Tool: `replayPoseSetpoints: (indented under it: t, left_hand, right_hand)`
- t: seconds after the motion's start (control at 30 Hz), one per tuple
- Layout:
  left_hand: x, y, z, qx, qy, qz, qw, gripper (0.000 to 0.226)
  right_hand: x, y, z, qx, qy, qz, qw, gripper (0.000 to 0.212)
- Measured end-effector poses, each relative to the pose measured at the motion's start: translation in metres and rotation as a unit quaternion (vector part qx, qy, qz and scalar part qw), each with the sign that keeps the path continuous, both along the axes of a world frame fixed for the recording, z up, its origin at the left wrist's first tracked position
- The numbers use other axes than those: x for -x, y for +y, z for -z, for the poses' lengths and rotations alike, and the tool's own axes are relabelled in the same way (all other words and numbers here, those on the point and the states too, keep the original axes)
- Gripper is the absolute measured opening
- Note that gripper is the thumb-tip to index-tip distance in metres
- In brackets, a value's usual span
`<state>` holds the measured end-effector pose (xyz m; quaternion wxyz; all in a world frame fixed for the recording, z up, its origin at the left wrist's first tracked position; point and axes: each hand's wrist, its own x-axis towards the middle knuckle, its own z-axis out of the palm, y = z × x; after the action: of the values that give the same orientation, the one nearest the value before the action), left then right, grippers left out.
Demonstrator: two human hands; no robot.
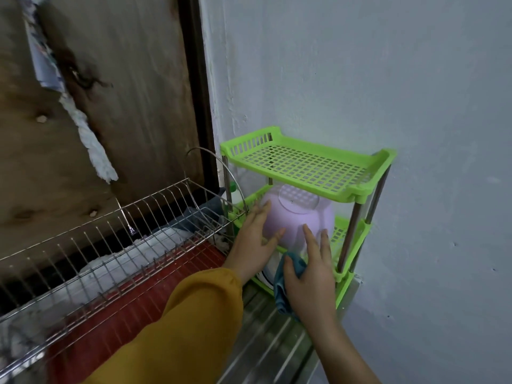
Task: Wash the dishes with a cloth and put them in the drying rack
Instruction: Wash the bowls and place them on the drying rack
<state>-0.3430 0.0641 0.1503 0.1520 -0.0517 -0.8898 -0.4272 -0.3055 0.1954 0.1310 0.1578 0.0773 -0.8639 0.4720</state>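
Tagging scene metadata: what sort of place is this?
Probably a home kitchen's dish-drying corner: a stainless-steel wire dish rack, a green plastic tiered shelf holding an upturned lilac plastic bowl, and a teal cloth gripped in the right hand.

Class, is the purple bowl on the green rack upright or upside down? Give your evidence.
Upside down: the bowl shows its round base ring on top, with the wider body below it, on the middle shelf of the rack.

One head-worn camera looks forward and down. It sits close above the green shelf (357,191) by the wall (415,79).
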Motion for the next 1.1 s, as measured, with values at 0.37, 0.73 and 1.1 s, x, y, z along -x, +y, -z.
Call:
replayPoseSetpoints:
  t: [0.37,0.73,1.1]
  left_hand:
    - [-0.165,-0.079,0.012,0.006,-0.035,-0.137,0.990,0.037]
    - [-0.424,-0.160,0.054,0.188,-0.129,-0.415,0.880,0.048]
    - [-0.627,-0.223,0.082,0.209,-0.208,-0.587,0.754,0.047]
  right_hand:
    - [-0.073,-0.064,0.016,-0.022,0.115,-0.213,0.970,0.029]
    - [-0.227,-0.187,0.046,-0.082,0.109,-0.498,0.856,0.031]
    - [-0.406,-0.321,0.071,-0.103,0.143,-0.689,0.703,0.028]
